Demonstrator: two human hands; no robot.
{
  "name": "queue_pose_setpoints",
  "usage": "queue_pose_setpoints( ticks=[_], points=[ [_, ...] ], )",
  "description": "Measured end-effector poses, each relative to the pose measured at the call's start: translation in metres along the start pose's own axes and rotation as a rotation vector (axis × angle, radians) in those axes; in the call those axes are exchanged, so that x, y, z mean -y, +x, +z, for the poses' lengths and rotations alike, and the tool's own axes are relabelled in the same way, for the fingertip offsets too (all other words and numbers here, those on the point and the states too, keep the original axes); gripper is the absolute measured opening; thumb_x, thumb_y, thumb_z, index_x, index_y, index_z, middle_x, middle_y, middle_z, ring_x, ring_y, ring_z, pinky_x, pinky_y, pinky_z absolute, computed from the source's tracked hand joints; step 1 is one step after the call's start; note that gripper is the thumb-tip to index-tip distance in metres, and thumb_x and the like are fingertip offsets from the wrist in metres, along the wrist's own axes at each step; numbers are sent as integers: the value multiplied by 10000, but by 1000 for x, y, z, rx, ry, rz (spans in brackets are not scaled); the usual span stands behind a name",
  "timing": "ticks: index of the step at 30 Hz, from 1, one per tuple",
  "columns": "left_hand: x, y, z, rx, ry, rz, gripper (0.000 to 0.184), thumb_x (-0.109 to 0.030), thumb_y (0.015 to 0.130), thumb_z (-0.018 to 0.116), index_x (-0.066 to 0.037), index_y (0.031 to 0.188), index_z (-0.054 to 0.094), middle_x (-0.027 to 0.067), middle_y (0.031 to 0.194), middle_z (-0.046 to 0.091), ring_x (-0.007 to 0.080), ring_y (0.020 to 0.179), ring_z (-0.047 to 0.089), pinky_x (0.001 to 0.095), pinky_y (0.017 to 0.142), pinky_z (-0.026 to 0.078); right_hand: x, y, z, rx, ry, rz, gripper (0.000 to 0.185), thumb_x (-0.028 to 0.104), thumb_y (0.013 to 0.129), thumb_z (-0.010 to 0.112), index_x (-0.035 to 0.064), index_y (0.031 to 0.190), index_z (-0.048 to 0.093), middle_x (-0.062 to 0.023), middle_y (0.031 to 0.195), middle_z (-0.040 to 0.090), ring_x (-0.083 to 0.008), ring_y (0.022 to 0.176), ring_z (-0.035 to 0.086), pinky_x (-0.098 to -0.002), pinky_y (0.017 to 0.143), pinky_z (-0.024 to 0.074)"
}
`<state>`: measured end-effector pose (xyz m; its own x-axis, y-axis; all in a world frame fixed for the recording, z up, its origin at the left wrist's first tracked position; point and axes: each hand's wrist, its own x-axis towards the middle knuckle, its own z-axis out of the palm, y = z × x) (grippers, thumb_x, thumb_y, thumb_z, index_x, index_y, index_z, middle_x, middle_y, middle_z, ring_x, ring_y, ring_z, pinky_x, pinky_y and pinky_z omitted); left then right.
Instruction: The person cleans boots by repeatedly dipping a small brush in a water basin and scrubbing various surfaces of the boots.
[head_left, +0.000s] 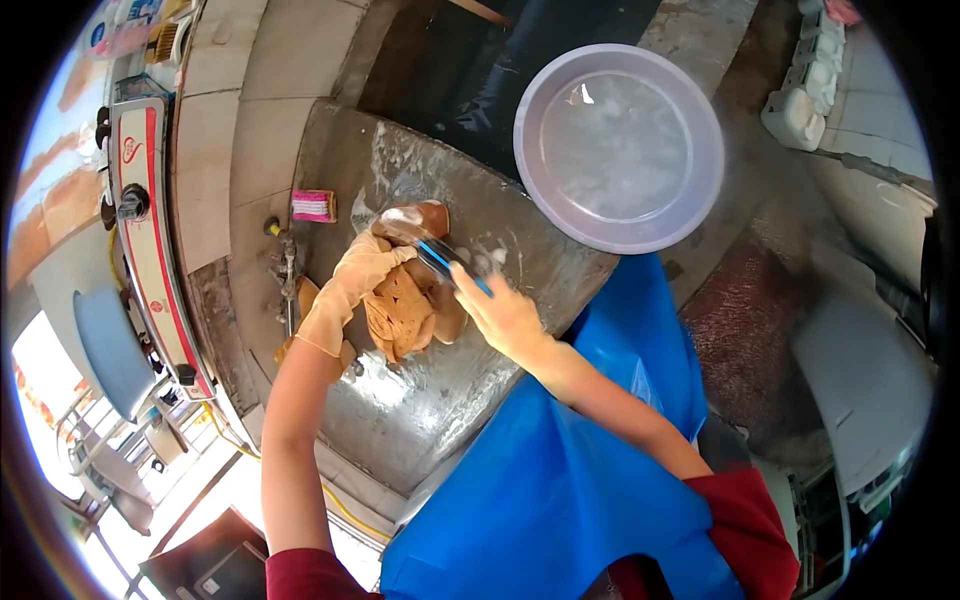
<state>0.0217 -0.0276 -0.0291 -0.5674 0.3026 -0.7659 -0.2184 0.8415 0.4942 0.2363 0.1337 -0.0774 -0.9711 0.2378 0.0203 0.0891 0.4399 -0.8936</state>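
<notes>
My left hand point(362, 270), in a pale translucent glove, is closed on a tan shoe point(400, 312) lying on the wet grey slab. My right hand point(500, 308) grips a black and blue brush point(440, 258) whose head meets the soapy toe end of the shoe, beside my left fingers. White suds cover part of that end. Another tan piece point(308, 298) lies partly hidden behind my left wrist. The brush's bristles cannot be made out.
A round purple basin point(618, 235) of cloudy water stands at the upper right. A pink-striped sponge point(314, 206) and a metal tap point(287, 270) are left of the shoe. A gas stove point(150, 240) stands further left. Blue apron point(540, 480) covers the slab's near edge.
</notes>
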Motion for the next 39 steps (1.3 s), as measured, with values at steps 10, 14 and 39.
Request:
queue_pose_setpoints(
  ticks=[10, 14, 39],
  points=[
    [21, 17, -12, 127, -157, 113, 435, -176, 849, 763, -38, 1219, 581, 59, 1160, 662, 159, 1088, 586, 308, 952, 453, 23, 21, 1, 17, 6, 64, 480, 278, 970, 563, 215, 1432, 446, -161, 893, 551, -342, 665, 639, -437, 535, 506],
    [24, 21, -17, 133, -189, 49, 406, -153, 848, 751, -35, 1203, 594, 57, 1156, 661, 160, 1056, 586, 304, 940, 454, 36, 96, -11, 111, 178, 160, 502, 308, 989, 532, 147, 1451, 417, -206, 1019, 591, -371, 749, 632, -456, 639, 484],
    [-9, -10, 3, -12, -213, 42, 333, -121, 882, 691, -8, 1186, 614, 64, 1111, 680, 150, 975, 611, 313, 873, 484, 35, -79, 6, 34, 332, 208, 572, 160, 989, 526, 67, 1509, 310, -272, 780, 551, -409, 695, 557, -459, 662, 454]
  ],
)
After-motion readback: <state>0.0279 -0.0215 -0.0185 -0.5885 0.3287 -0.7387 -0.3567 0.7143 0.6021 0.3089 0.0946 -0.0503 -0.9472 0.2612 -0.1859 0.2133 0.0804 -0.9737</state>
